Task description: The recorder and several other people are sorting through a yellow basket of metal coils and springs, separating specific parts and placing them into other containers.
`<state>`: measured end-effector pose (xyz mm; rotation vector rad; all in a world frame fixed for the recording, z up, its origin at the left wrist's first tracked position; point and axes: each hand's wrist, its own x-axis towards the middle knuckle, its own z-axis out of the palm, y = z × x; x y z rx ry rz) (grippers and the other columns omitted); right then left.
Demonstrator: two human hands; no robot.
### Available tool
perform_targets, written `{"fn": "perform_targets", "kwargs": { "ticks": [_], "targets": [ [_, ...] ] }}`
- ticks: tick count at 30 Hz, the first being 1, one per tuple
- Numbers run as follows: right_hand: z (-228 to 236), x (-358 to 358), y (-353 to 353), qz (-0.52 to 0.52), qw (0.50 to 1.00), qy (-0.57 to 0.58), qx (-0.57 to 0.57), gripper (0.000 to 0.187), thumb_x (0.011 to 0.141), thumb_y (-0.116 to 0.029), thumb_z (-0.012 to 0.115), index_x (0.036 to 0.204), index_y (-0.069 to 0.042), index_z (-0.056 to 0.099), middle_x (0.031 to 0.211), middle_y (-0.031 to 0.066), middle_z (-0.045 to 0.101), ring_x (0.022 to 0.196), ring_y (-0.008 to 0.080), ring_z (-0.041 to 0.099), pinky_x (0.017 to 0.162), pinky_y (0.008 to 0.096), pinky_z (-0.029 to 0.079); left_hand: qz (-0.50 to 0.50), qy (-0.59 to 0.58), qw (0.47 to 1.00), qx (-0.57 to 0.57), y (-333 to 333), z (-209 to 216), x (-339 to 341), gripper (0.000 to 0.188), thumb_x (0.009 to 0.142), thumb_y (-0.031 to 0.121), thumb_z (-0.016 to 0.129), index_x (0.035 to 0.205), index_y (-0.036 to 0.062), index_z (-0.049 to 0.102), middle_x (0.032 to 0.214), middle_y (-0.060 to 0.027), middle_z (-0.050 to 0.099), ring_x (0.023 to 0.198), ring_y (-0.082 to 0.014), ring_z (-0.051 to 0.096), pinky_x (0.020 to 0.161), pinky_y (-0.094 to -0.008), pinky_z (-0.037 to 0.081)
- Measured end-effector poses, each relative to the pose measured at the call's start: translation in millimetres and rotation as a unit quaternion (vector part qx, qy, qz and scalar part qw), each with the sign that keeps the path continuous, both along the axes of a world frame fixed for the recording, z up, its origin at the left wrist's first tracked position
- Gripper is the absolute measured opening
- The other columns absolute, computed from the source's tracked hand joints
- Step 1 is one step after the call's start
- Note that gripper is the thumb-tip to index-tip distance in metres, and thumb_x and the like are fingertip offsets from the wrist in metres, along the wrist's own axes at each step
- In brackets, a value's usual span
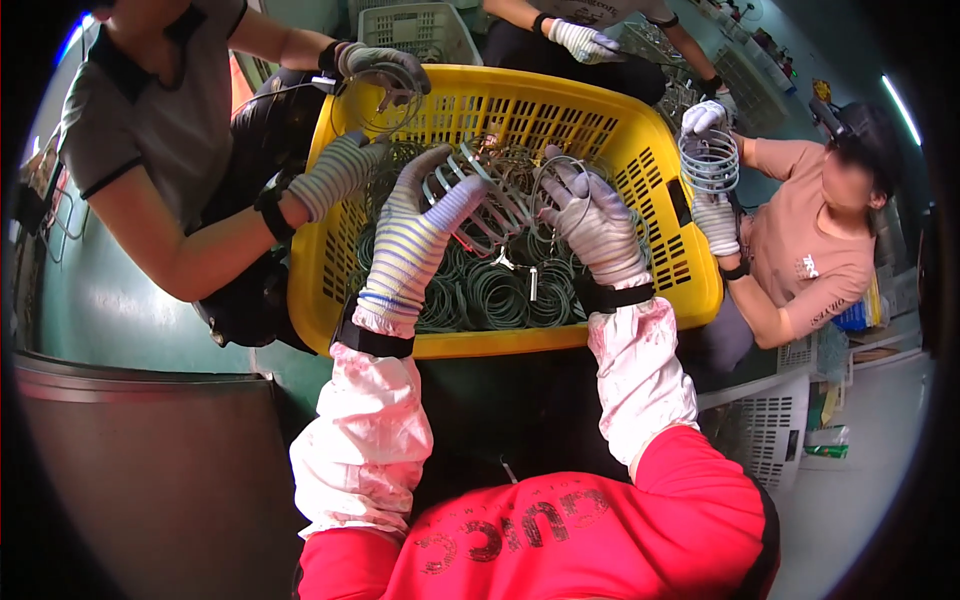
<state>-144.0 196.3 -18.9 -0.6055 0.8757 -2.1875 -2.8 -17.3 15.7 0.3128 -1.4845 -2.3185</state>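
we worked over a yellow basket (450, 346)
fingers curled, our left hand (412, 225) clasped rings (512, 200), our right hand (600, 228) a hoop (535, 195)

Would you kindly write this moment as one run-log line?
Left hand: holding metal rings | right hand: touching thin metal ring | yellow basket: dark rings inside | worker at right: holding ring stack

Red top (660, 545), white oversleeves (365, 440), black wristbands (615, 296), striped gloves (405, 245).
The top bears dark lettering (484, 541) and a black side panel (768, 535); the crinkled, pink-blotched oversleeves adjoin it, the bands sit farther from it, and farthest from it are the pale knit gloves, ringed with thin greyish stripes, bluer near the left cuff (388, 303).
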Motion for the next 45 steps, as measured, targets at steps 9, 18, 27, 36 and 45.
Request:
{"fn": "perform_targets", "kwargs": {
  "ticks": [9,18,27,36,45],
  "targets": [
    [0,6,-9,-0.006,1.0,-0.003,-0.007,0.012,0.095,-0.026,0.069,0.095,-0.014,0.074,0.146,0.0049,0.054,0.134,0.0191,0.047,0.109,0.0439,0.036,-0.055,-0.007,0.991,-0.124,18,0,5,0.071,0.079,0.021,0.085,0.138,0.0006,0.051,0.112,-0.0097,0.065,0.087,-0.0128,0.066,0.069,-0.0253,0.057],
    [4,8,-14,-0.029,0.999,0.007,0.014,0.024,0.096,-0.035,0.069,0.099,-0.011,0.071,0.126,0.0004,0.061,0.109,0.0126,0.056,0.093,0.034,0.045,-0.077,0.004,0.986,-0.145,26,8,6,0.072,0.078,0.017,0.086,0.138,0.0002,0.051,0.117,-0.008,0.064,0.098,-0.0124,0.065,0.079,-0.0261,0.057],
    [0,9,-18,0.0,0.998,0.026,0.051,0.035,0.096,-0.036,0.068,0.115,-0.007,0.068,0.107,-0.0005,0.066,0.101,0.0102,0.058,0.095,0.0321,0.044,-0.117,-0.031,0.985,-0.125,25,7,8,0.076,0.076,0.016,0.087,0.14,-0.0016,0.049,0.12,-0.0086,0.064,0.099,-0.0136,0.064,0.082,-0.0274,0.057],
    [4,13,-19,-0.018,0.994,0.083,0.067,0.025,0.094,-0.034,0.071,0.095,-0.008,0.07,0.097,-0.003,0.065,0.108,0.0108,0.057,0.111,0.034,0.033,-0.124,-0.042,0.978,-0.161,21,1,4,0.072,0.077,0.016,0.086,0.138,0.0012,0.052,0.116,-0.0061,0.064,0.101,-0.0112,0.062,0.086,-0.0268,0.054],
    [5,3,-15,0.052,0.984,0.109,0.131,0.021,0.097,-0.028,0.068,0.093,-0.007,0.069,0.13,0.002,0.061,0.098,0.0057,0.059,0.095,0.025,0.045,-0.121,-0.048,0.962,-0.241,20,-1,2,0.074,0.075,0.021,0.088,0.137,-0.0008,0.053,0.118,-0.008,0.066,0.106,-0.0141,0.062,0.093,-0.0301,0.053]
  ]
}}
